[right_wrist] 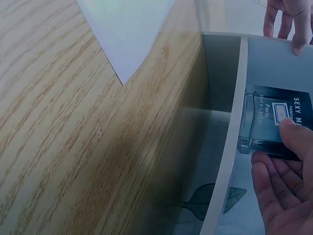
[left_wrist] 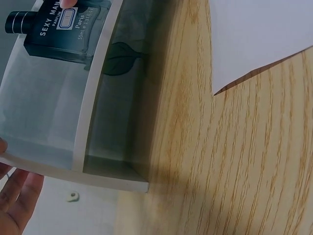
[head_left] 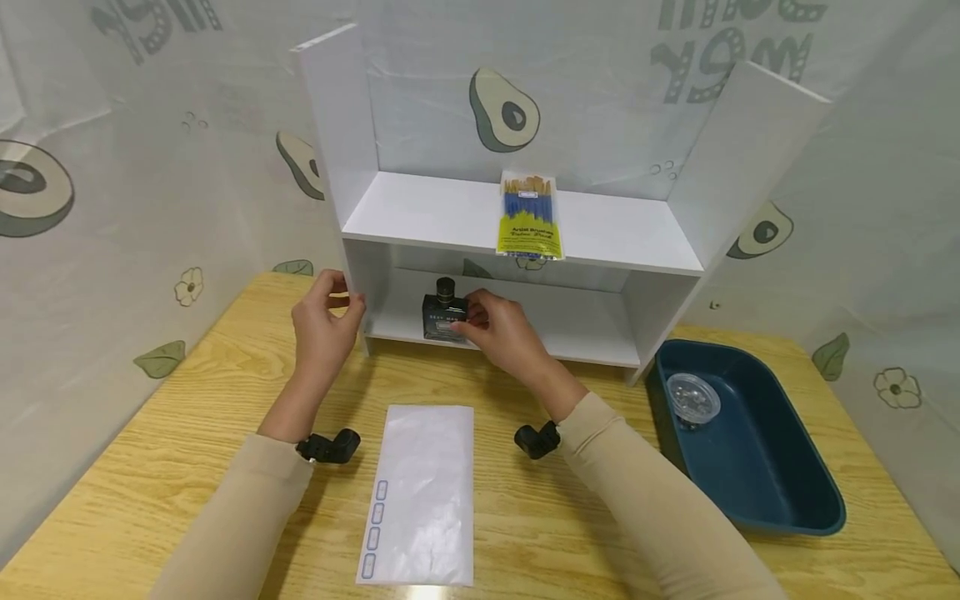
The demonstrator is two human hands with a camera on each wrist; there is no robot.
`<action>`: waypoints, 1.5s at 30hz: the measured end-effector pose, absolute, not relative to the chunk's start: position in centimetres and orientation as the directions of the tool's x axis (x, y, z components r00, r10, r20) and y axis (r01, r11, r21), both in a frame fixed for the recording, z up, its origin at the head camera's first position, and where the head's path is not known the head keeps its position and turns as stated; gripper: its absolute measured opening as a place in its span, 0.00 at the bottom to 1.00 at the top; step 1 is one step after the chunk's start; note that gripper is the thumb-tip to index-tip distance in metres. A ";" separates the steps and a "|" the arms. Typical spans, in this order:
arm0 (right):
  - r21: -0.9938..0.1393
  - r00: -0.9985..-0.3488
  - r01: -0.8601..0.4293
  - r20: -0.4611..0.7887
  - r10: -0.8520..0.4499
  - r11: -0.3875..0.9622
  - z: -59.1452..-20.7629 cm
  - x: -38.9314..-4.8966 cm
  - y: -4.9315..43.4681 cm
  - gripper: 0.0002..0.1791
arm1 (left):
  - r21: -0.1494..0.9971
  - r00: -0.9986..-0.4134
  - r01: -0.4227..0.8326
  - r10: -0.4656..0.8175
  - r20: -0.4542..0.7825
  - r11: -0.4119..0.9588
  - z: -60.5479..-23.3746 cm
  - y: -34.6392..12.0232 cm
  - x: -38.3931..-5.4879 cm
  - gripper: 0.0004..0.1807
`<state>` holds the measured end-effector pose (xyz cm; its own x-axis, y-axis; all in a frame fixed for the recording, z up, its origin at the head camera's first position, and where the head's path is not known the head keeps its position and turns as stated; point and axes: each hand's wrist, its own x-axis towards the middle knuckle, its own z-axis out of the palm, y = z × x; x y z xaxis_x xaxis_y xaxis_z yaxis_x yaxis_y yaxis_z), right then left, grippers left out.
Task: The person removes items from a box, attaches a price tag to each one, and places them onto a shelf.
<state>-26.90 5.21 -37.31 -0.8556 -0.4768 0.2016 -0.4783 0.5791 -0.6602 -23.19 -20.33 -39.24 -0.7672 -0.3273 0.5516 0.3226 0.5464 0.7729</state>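
A dark perfume bottle [head_left: 444, 318] with a black cap stands upright on the lower board of a white shelf [head_left: 427, 218], close to its front edge. My right hand [head_left: 506, 329] pinches the bottle's right side, the thumb [right_wrist: 296, 134] lying on its front by a small white label. At the shelf's left side panel, my left hand [head_left: 326, 321] grips the panel's front edge. Its thumb is on the inner face and its fingers [left_wrist: 22, 198] are outside. A pack of artist brushes [head_left: 529, 217] leans on the upper board.
Right of the shelf sits a dark blue tray [head_left: 757, 450] holding a round clear plastic container [head_left: 693, 398]. A white sheet [head_left: 427, 500] with several blue-framed labels lies on the wooden table [head_left: 202, 417]. Behind the shelf hangs an avocado-patterned curtain [head_left: 247, 100].
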 end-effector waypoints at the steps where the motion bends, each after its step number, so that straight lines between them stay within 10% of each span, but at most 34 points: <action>1: -0.659 -0.855 -0.480 0.204 -0.477 0.579 -37.3 -26.9 5.2 0.27 | 0.772 -0.765 0.324 -0.328 0.554 0.547 -39.2 -20.3 -23.2 0.10; 18: -0.736 -0.864 -0.397 0.099 -0.493 0.548 -36.9 -26.1 6.3 0.39 | 0.763 -0.765 0.325 -0.319 0.560 0.559 -39.4 -20.3 -23.2 0.09; 45: -0.550 -0.840 -0.516 0.175 -0.514 0.657 -32.6 -17.5 25.2 0.10 | 0.759 -0.765 0.311 -0.323 0.557 0.571 -39.4 -20.2 -23.2 0.10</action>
